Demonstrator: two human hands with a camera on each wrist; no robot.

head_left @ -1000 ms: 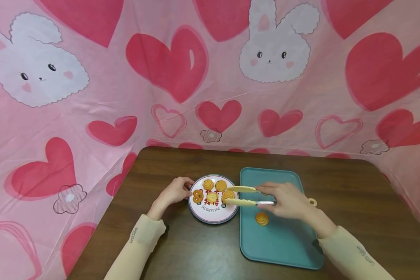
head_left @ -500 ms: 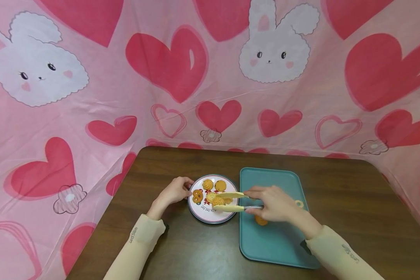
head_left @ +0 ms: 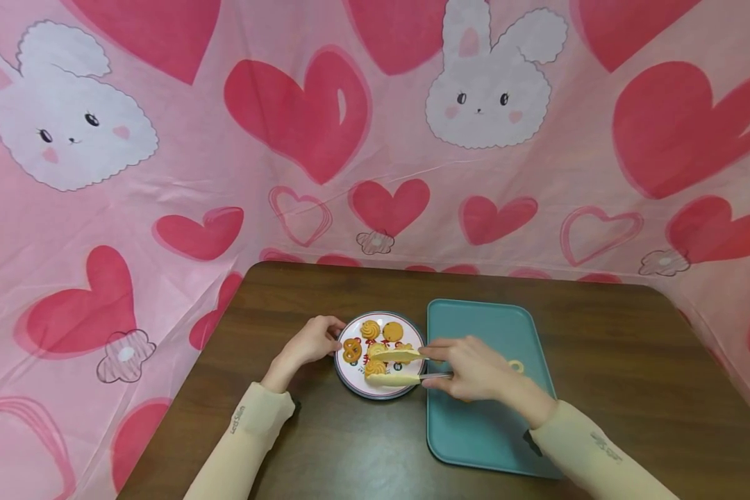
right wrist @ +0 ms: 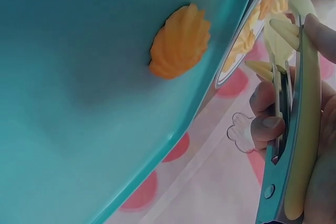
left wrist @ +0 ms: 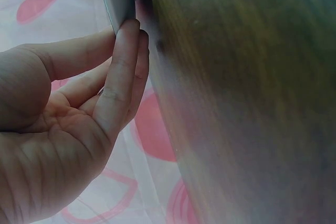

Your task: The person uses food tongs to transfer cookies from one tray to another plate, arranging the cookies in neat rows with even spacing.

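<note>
At the left of the round white plate (head_left: 348,376), my left hand (head_left: 312,342) pinches its rim between thumb and fingers, as the left wrist view also shows. My right hand (head_left: 475,368) grips a pair of tongs (right wrist: 304,129) with pale yellow tips, which reach over the plate from the right. Between the tips is a swirl cookie (head_left: 376,369), low over the plate's front; whether it touches the plate I cannot tell. Also on the plate are a pretzel-shaped cookie (head_left: 352,350), another swirl cookie (head_left: 370,329), a round cookie (head_left: 392,332) and others partly behind the tongs.
A teal tray (head_left: 494,444) lies right of the plate, under my right hand. On it sit a swirl cookie (right wrist: 181,42), mostly hidden by the hand in the head view, and a pale ring cookie (head_left: 516,365). Pink heart-patterned cloth hangs behind the wooden table (head_left: 325,444).
My right hand has moved left with the tongs, carrying the swirl cookie from the plate's right side toward its front middle. The left hand has stayed on the rim.
</note>
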